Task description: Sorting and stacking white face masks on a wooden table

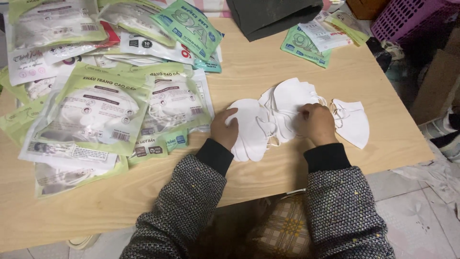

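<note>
Several white folded face masks (287,103) lie overlapping in a loose row on the light wooden table (268,62). My left hand (224,128) rests on the leftmost mask (250,132), fingers curled over its edge. My right hand (315,123) presses down on the middle masks, fingers bent. One mask (354,122) lies to the right of my right hand, its ear loops showing. Both arms wear grey speckled sleeves with black cuffs.
A big heap of green-and-clear mask packets (103,108) covers the table's left half. More packets (318,41) lie at the back right beside a dark folded cloth (270,17). A purple basket (407,19) and a cardboard box (433,84) stand off the right edge.
</note>
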